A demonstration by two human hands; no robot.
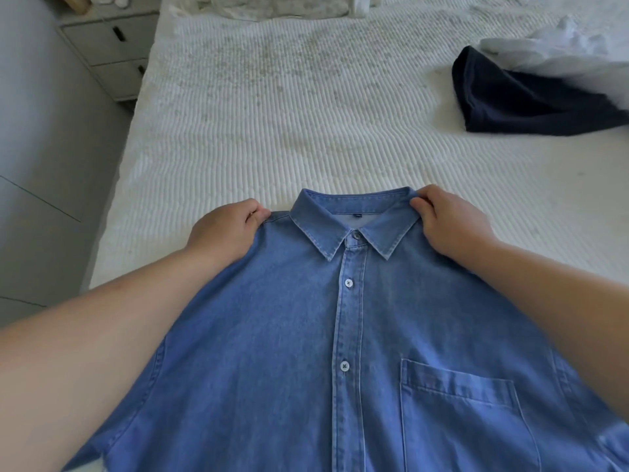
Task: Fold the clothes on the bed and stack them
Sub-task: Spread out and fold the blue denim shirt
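A blue denim shirt [340,335] lies front up and buttoned on the white bed [272,131], collar pointing away from me, chest pocket at the lower right. My left hand [221,229] pinches the shirt's left shoulder seam beside the collar. My right hand [449,223] pinches the right shoulder at the collar's far corner. A dark navy garment [517,100] lies crumpled at the far right of the bed, with a white garment [571,46] partly over it.
A light drawer cabinet [109,52] stands left of the bed's head. Grey floor [51,165] runs along the bed's left edge. White pillows or bedding [279,5] lie at the head of the bed.
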